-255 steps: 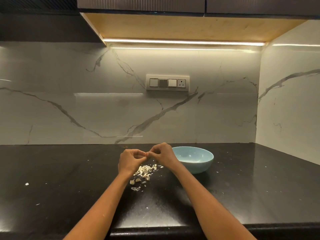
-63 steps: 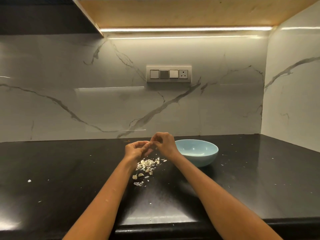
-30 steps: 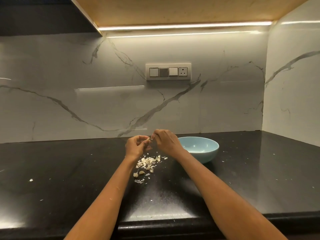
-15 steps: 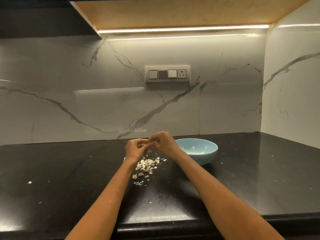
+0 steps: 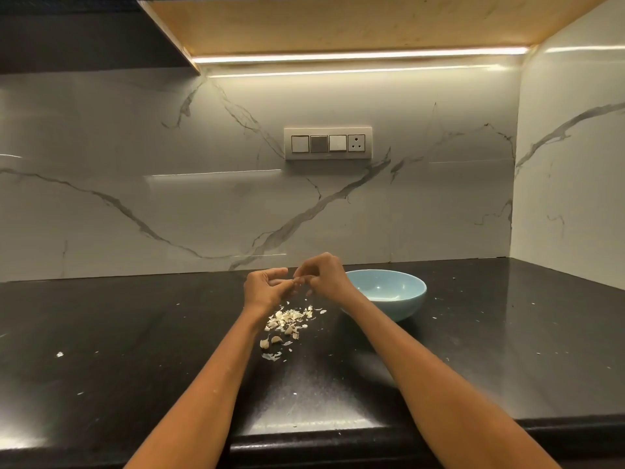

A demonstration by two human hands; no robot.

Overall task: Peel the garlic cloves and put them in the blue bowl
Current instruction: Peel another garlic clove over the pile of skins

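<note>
My left hand [image 5: 265, 290] and my right hand [image 5: 323, 275] meet above the black counter, fingertips together. Between them they pinch a small garlic clove [image 5: 297, 281], mostly hidden by the fingers. A scrap of skin [image 5: 308, 292] hangs just under my right hand. Below the hands lies a heap of pale garlic skins [image 5: 287, 320], and two whole cloves [image 5: 270, 340] lie at its near edge. The light blue bowl [image 5: 402, 301] stands right of my right hand; its visible inside looks bare.
The black stone counter [image 5: 135, 350] carries scattered skin flecks, one at the far left [image 5: 60, 354]. A marble backsplash with a switch panel [image 5: 327, 143] rises behind, and a marble side wall [image 5: 568, 198] closes the right. The counter's front edge [image 5: 304, 441] runs under my forearms.
Both hands stay over the skin heap, working the clove with small finger movements. A scrap of skin now hangs below my right hand. The camera has shifted slightly.
</note>
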